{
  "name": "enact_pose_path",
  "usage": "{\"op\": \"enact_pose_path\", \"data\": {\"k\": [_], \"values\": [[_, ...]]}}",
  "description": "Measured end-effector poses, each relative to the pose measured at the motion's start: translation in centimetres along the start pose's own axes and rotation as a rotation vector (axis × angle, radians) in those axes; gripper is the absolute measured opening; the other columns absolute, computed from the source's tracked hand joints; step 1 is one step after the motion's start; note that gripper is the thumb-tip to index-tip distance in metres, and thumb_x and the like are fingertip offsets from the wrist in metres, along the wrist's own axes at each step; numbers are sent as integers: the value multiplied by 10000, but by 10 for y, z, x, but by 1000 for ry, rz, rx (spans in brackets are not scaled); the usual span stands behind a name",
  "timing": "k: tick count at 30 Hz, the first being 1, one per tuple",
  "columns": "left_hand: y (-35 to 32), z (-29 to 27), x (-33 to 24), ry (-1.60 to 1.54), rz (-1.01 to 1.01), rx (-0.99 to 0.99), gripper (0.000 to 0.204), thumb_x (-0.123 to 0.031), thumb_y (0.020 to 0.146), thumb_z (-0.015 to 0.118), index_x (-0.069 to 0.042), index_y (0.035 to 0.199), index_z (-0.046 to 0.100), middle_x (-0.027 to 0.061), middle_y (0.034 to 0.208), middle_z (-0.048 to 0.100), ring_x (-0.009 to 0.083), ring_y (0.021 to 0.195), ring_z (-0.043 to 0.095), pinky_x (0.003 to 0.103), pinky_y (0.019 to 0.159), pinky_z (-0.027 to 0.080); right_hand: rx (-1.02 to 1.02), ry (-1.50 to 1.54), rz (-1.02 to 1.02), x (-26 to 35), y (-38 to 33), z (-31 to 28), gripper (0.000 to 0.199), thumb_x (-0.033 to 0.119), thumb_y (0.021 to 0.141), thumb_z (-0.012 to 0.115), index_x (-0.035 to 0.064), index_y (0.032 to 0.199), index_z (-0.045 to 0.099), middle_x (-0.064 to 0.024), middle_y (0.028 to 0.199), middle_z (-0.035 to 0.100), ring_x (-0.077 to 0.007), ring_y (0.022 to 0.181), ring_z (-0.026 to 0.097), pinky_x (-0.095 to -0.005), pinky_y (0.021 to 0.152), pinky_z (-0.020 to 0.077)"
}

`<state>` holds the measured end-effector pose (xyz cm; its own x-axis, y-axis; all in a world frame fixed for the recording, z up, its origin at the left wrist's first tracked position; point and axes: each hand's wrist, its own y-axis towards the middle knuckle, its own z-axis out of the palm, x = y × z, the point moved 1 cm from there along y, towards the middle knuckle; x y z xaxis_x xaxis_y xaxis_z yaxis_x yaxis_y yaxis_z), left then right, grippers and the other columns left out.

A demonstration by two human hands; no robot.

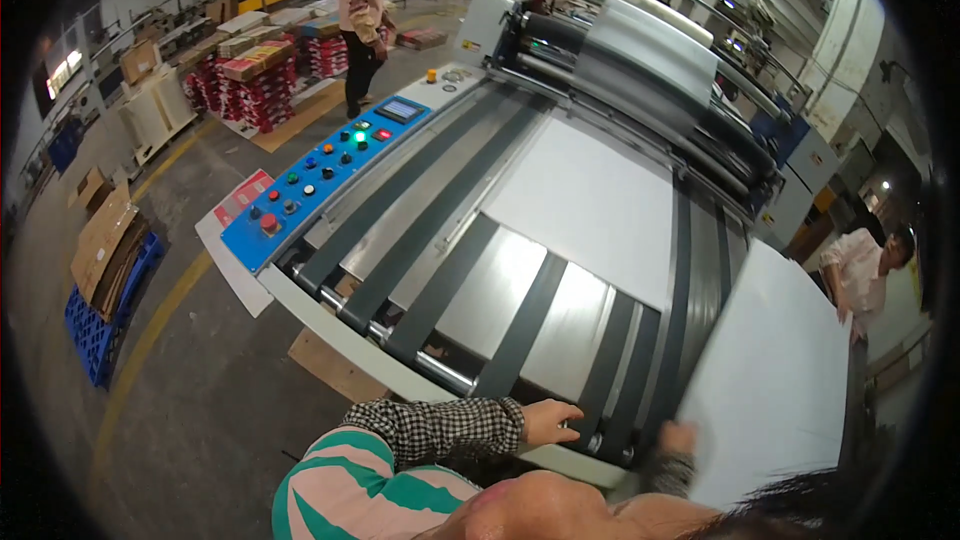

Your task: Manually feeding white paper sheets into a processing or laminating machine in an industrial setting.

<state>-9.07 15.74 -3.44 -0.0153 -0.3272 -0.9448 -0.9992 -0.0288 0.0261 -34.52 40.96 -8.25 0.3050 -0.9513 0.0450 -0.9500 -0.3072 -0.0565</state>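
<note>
My left hand (550, 422) reaches over the front edge of a belt-fed machine, above the dark conveyor belts (520, 335). Its fingers are loosely stretched and hold nothing. Smeared by motion, my right hand (680, 438) is beside the left edge of a large white sheet (775, 360); whether it grips the sheet cannot be made out. That sheet stands tilted along the machine's right side, with a co-worker's hand (845, 314) at its far edge. Another white sheet (595, 205) lies flat on the belts, its far end near the rollers (640, 55).
A blue control panel (335, 165) with buttons and a small screen runs along the machine's left side. Left on the floor are a blue pallet (105, 315) with cardboard and stacks of red-and-white packs (262, 85). A person (360, 20) stands beyond the panel.
</note>
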Motion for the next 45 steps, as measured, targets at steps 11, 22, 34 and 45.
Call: {"op": "enact_pose_path", "data": {"k": [11,22,34,45], "values": [[-122,-107,97,-311,-324,-452,298,-119,702,509,24,959,552,130,806,603,191,733,568,307,660,444,-308,633,-411,224,-78,1,241,206,793,464,42,935,570,-162,951,569,-336,927,489,-424,878,345],[-223,-125,44,-699,-604,-568,318,-62,762,530,69,1049,495,104,962,565,165,840,539,258,750,427,37,194,-171,191,-141,-12,515,365,821,424,126,1269,331,-158,1358,179,-350,1256,95,-532,988,37],[-151,-220,75,-633,-626,-547,263,-72,729,552,43,964,524,100,814,586,158,741,555,275,656,438,23,122,-228,257,-28,-19,518,390,831,386,144,1280,310,-166,1359,166,-355,1256,83,-518,994,44],[-148,-234,43,428,-383,-1030,291,-129,769,550,45,997,502,142,958,519,199,706,532,302,630,433,-1050,-244,-329,61,40,-125,132,97,620,571,50,743,568,-132,784,542,-306,735,514,-450,718,379]]}}
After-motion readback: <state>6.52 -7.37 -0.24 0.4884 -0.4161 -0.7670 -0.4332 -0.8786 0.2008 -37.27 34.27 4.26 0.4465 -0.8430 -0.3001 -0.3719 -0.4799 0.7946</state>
